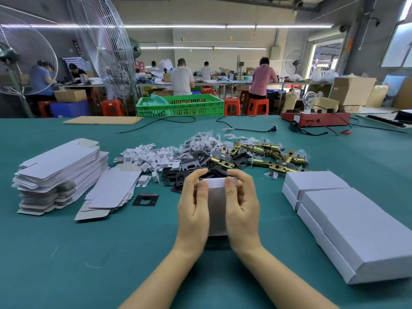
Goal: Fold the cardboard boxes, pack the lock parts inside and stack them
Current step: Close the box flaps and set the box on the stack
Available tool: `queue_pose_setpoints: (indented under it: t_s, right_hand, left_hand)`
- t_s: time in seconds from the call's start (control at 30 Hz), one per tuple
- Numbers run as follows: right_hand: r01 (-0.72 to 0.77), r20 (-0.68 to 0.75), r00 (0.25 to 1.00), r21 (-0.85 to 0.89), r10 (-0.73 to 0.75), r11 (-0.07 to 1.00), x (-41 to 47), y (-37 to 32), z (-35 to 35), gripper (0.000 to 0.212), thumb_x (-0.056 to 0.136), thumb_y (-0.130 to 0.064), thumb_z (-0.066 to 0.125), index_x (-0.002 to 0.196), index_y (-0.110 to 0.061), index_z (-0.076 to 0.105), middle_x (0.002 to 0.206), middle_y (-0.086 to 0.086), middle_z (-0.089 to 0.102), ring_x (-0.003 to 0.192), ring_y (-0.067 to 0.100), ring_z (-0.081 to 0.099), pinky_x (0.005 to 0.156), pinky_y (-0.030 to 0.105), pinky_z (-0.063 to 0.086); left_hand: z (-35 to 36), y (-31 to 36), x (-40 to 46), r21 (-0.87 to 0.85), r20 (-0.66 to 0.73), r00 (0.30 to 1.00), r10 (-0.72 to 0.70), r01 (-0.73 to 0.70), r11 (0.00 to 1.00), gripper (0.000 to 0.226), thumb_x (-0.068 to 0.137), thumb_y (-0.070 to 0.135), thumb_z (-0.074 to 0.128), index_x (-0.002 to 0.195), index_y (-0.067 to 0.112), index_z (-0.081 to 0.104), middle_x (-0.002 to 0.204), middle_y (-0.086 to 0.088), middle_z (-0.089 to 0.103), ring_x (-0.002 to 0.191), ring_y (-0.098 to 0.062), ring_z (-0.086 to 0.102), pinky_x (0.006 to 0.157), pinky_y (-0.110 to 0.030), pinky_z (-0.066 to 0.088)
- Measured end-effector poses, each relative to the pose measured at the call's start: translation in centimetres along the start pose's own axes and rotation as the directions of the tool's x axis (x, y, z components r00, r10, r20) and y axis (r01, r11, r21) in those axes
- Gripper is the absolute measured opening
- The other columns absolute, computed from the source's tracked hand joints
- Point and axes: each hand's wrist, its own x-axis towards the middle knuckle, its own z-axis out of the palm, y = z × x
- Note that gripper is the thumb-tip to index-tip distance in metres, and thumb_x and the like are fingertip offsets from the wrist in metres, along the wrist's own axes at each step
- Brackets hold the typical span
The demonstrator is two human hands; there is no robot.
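Observation:
A small white cardboard box stands on the green table between my hands. My left hand grips its left side and my right hand grips its right side, thumbs pressing on the top flap at the far end. Behind it lies a heap of black lock plates, brass latch bolts, bagged screws and small white card inserts. Flat unfolded box blanks are stacked at the left, with a few more beside them. Finished white boxes are stacked at the right.
One black plate lies alone left of my hands. A red test device with cables, a cardboard sheet and a green crate sit at the table's far edge. Several people work at benches beyond.

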Motion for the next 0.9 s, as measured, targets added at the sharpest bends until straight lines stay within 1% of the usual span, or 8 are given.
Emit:
queue_pose_setpoints:
  t_s: [0.03, 0.13, 0.2, 0.37, 0.53, 0.67, 0.77, 0.9]
  right_hand:
    - [0.009, 0.0, 1.0, -0.003, -0.009, 1.0, 0.0, -0.1, 0.0, 0.01, 0.092, -0.039, 0.05, 0.097, -0.046, 0.057, 0.086, -0.016, 0.06, 0.079, 0.008, 0.056, 0.074, 0.028, 0.047]
    - [0.032, -0.001, 0.999, -0.016, -0.032, 0.999, 0.0, -0.3, 0.0, 0.007, 0.093, -0.037, 0.05, 0.089, -0.04, 0.055, 0.077, -0.017, 0.057, 0.07, 0.006, 0.052, 0.066, 0.019, 0.042]
    - [0.037, 0.0, 0.999, -0.024, -0.037, 0.999, -0.1, -0.2, 0.0, 0.006, 0.093, -0.035, 0.05, 0.088, -0.037, 0.053, 0.076, -0.018, 0.057, 0.07, 0.007, 0.053, 0.066, 0.016, 0.041]
    - [0.057, 0.01, 0.998, -0.052, -0.056, 0.997, -0.2, -0.1, -0.1, 0.007, 0.094, -0.031, 0.048, 0.089, -0.035, 0.05, 0.084, -0.012, 0.058, 0.08, 0.009, 0.057, 0.072, 0.017, 0.043]
    - [0.081, 0.027, 0.996, -0.069, -0.079, 0.994, -0.2, 0.2, -0.2, 0.008, 0.094, -0.028, 0.045, 0.09, -0.034, 0.048, 0.087, -0.009, 0.057, 0.081, 0.005, 0.054, 0.072, 0.014, 0.04]
    - [0.117, 0.023, 0.993, -0.083, -0.116, 0.99, -0.3, 0.3, -0.1, 0.012, 0.095, -0.023, 0.044, 0.095, -0.035, 0.048, 0.097, 0.002, 0.054, 0.09, 0.004, 0.051, 0.081, 0.011, 0.037]
    - [0.16, 0.017, 0.987, -0.085, -0.159, 0.983, -0.4, 0.2, 0.0, 0.018, 0.096, -0.018, 0.044, 0.098, -0.035, 0.049, 0.101, 0.005, 0.05, 0.097, 0.005, 0.049, 0.088, 0.011, 0.036]
    - [0.175, 0.028, 0.985, -0.072, -0.173, 0.982, -0.3, 0.4, -0.1, 0.018, 0.096, -0.017, 0.044, 0.099, -0.034, 0.049, 0.102, 0.007, 0.049, 0.098, 0.005, 0.049, 0.09, 0.012, 0.036]
  left_hand:
    - [0.0, 0.0, 0.0, 0.004, -0.002, 1.0, 0.014, -0.014, 1.0, 0.022, 0.097, 0.028, 0.04, 0.11, 0.039, 0.054, 0.109, 0.031, 0.059, 0.102, 0.007, 0.054, 0.088, -0.006, 0.038]
    - [0.0, 0.1, 0.1, -0.004, -0.017, 0.999, 0.032, -0.032, 0.999, 0.021, 0.098, 0.026, 0.041, 0.107, 0.038, 0.056, 0.103, 0.032, 0.06, 0.098, 0.006, 0.055, 0.085, -0.005, 0.037]
    - [0.0, 0.0, 0.1, -0.007, -0.021, 0.999, 0.05, -0.05, 0.999, 0.019, 0.098, 0.025, 0.042, 0.103, 0.037, 0.056, 0.099, 0.03, 0.061, 0.094, 0.005, 0.056, 0.083, -0.006, 0.038]
    - [-0.1, -0.3, 0.0, -0.003, -0.008, 0.997, 0.078, -0.078, 0.997, 0.019, 0.097, 0.021, 0.042, 0.099, 0.035, 0.055, 0.095, 0.027, 0.061, 0.09, 0.004, 0.055, 0.081, -0.007, 0.038]
    - [-0.3, -0.6, -0.1, 0.014, 0.016, 0.994, 0.111, -0.111, 0.994, 0.019, 0.097, 0.019, 0.042, 0.099, 0.033, 0.055, 0.094, 0.027, 0.06, 0.089, 0.002, 0.056, 0.08, -0.01, 0.04]
    - [-0.8, -1.0, 0.0, 0.032, 0.04, 0.988, 0.147, -0.148, 0.988, 0.02, 0.097, 0.017, 0.043, 0.1, 0.034, 0.055, 0.092, 0.026, 0.06, 0.085, 0.0, 0.056, 0.077, -0.012, 0.041]
    - [-0.9, -1.1, 0.2, 0.026, 0.05, 0.986, 0.157, -0.158, 0.987, 0.017, 0.097, 0.022, 0.045, 0.1, 0.035, 0.055, 0.089, 0.024, 0.06, 0.081, -0.001, 0.056, 0.075, -0.013, 0.041]
    - [-1.0, -1.4, 0.2, 0.022, 0.057, 0.985, 0.165, -0.166, 0.986, 0.01, 0.097, 0.03, 0.046, 0.099, 0.035, 0.054, 0.087, 0.024, 0.06, 0.078, 0.0, 0.054, 0.073, -0.012, 0.04]
